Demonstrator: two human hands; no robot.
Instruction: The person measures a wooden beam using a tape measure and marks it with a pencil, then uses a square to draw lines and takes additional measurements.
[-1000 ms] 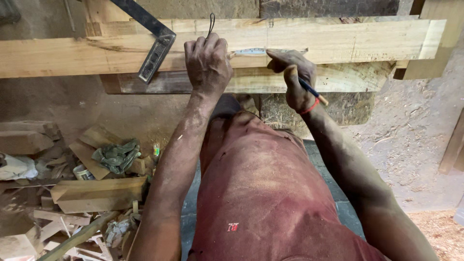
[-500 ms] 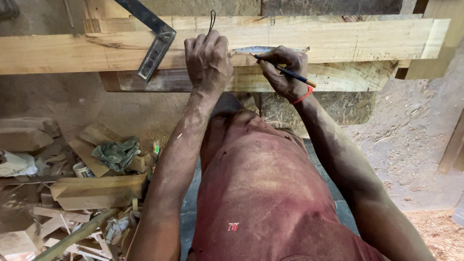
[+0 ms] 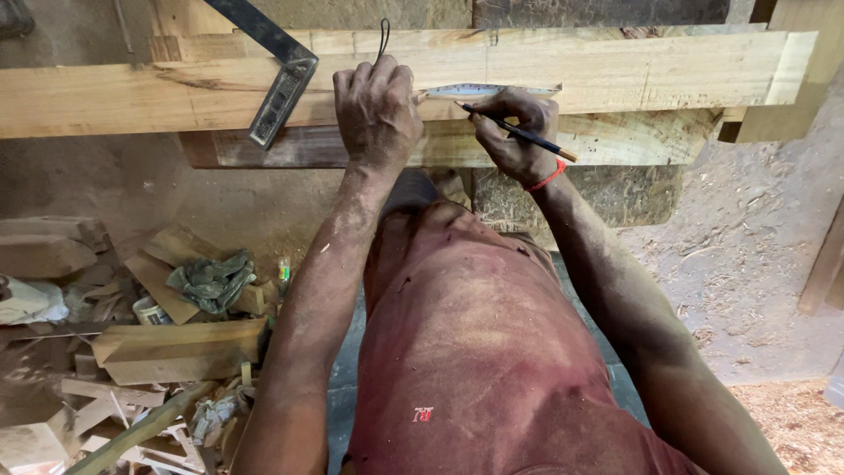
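Observation:
A long pale wooden plank (image 3: 633,75) lies across the top of the view. My left hand (image 3: 378,110) is closed around a tape measure body on the plank, and its blade (image 3: 492,90) runs to the right along the wood. My right hand (image 3: 519,132) grips a dark pencil (image 3: 519,132), whose tip touches the plank just below the blade. A red band circles my right wrist.
A metal try square (image 3: 280,88) rests on the plank left of my left hand. A second board (image 3: 633,141) lies under the plank. Wood offcuts (image 3: 176,352), a crumpled rag (image 3: 211,281) and a small tin (image 3: 149,310) litter the dusty floor at left.
My right hand turned the pencil around and brought its tip onto the plank below the tape blade. My left hand stayed put on the tape measure.

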